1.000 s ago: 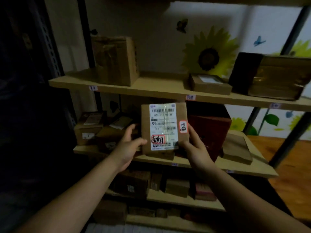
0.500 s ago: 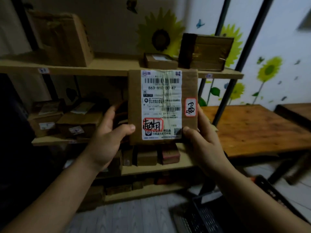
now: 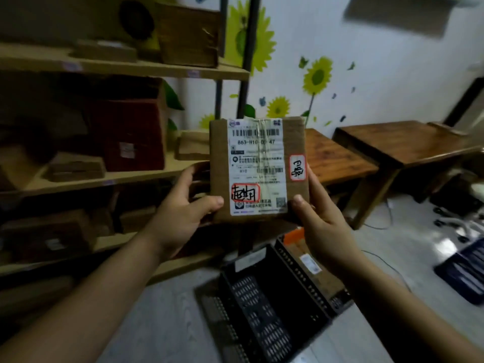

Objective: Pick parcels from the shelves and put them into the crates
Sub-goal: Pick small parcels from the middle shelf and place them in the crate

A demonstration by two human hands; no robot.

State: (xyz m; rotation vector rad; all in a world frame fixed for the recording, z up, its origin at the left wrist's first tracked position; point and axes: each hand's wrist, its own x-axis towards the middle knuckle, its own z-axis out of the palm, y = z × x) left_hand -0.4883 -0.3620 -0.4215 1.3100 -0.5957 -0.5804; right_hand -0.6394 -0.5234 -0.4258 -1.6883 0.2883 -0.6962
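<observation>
I hold a brown cardboard parcel (image 3: 258,169) upright in front of me, its white shipping label facing me. My left hand (image 3: 180,205) grips its lower left edge, thumb on the front. My right hand (image 3: 318,218) grips the lower right edge, thumb on the front too. Below the parcel, on the floor, stands a black perforated crate (image 3: 262,307). Right behind it a second black crate (image 3: 309,271) holds a brown parcel with a label. The wooden shelves (image 3: 146,69) at left carry several more parcels.
A dark red box (image 3: 128,134) and flat cardboard parcels sit on the middle shelf. Two wooden tables (image 3: 403,142) stand at right against the sunflower wall. A dark blue crate (image 3: 466,268) and cables lie on the floor at far right.
Both hands have carried the parcel away from the shelf and to the right. My view has swung right and down, bringing the black crates on the floor into sight.
</observation>
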